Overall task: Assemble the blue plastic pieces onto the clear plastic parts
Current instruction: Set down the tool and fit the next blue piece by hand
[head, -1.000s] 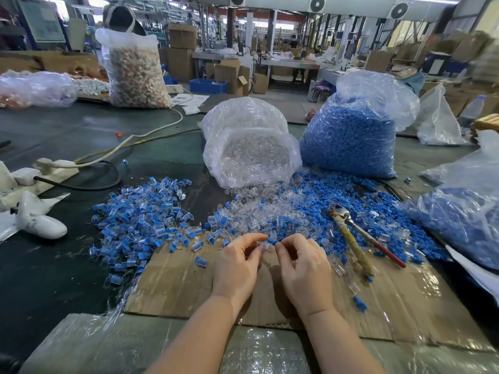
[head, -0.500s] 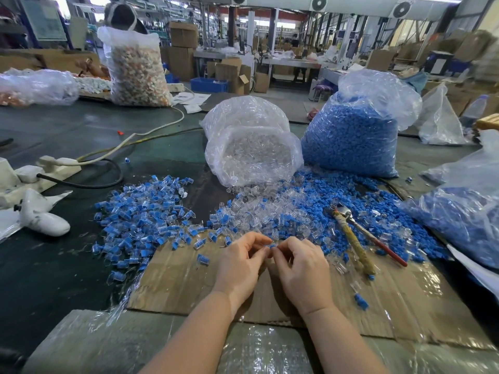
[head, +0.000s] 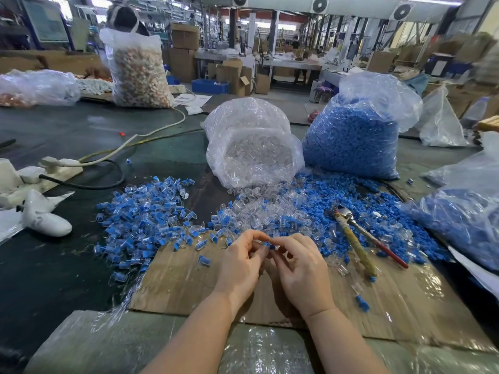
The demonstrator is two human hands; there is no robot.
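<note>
far-left gear: white power strip [head: 58,168] with a black cable, white shark-shaped object [head: 44,221] nearer. Not part of the job, leave alone.
finished pile: clear-with-blue units [head: 145,220] heaped on the dark table [head: 48,268], left of centre, near edge spilling onto the cardboard sheet [head: 183,282]. Judged done, since blue sits inside clear on most.
left hand: [head: 243,261] over the cardboard, near centre, fingers curled, thumb and forefinger pinching something small. Probably the clear part, but too hidden to confirm.
blue piece: [head: 270,245] tiny, between the two sets of fingertips, touching both hands. This is the part in work.
right hand: [head: 299,268] just beside the left hand, fingertips meeting it, pinching the blue piece from the right.
step: looks like seating blue into clear. Advice: line the two up before pushing, press straight along the axis, don't cock it. Keep the pinch close to the joint so nothing springs out. Then check it sits flush.
feed stock: loose clear parts [head: 259,209] just beyond the hands, loose blue pieces [head: 351,209] to their right, the two mixed where they meet. Both within easy reach.
bags: clear-parts bag [head: 253,147] far centre, blue-pieces bag [head: 351,139] to its right, both open at the top.
tool: pliers [head: 359,238] with one yellow and one red handle lie on the blue pile, right of the hands, untouched.
far-right: another bag of blue parts [head: 464,222] at the edge.
</note>
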